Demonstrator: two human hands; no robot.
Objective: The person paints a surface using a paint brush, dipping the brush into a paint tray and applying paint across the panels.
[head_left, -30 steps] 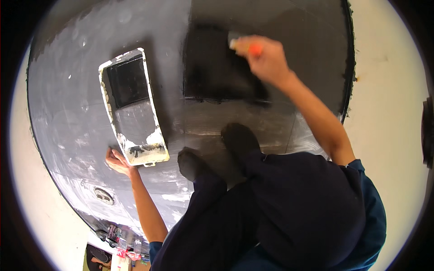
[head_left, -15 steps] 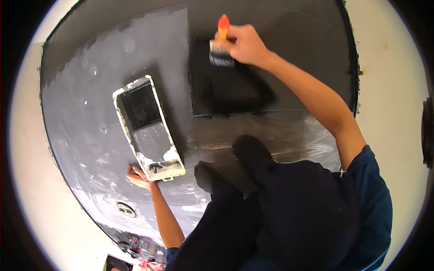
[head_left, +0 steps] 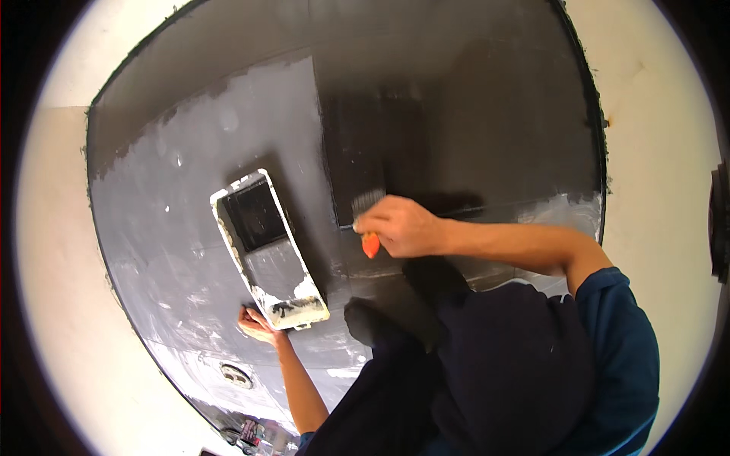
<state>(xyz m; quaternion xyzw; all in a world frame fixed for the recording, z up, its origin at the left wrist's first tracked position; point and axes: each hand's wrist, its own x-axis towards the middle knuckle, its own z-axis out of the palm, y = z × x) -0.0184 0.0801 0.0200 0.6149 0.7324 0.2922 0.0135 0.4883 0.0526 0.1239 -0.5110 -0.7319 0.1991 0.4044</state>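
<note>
A paintbrush with dark wet bristles and an orange-tipped handle is in my right hand, fingers closed around it. Its bristles point away from me at the near edge of the freshly blackened patch of floor. To the left, my left hand grips the near end of a white-rimmed paint tray, partly from below, so some fingers are hidden. Black paint pools in the tray's far end, and white and dark smears coat its near end. The tray casts a shadow on the floor.
My dark-socked feet stand just right of the tray. A round drain cover lies at the lower left, with assorted clutter beyond it. Pale walls bound the dark floor on both sides.
My right hand has drawn the brush toward me, from the far part of the dark patch to its near edge, and the handle now points nearer me. My left hand still holds the tray.
</note>
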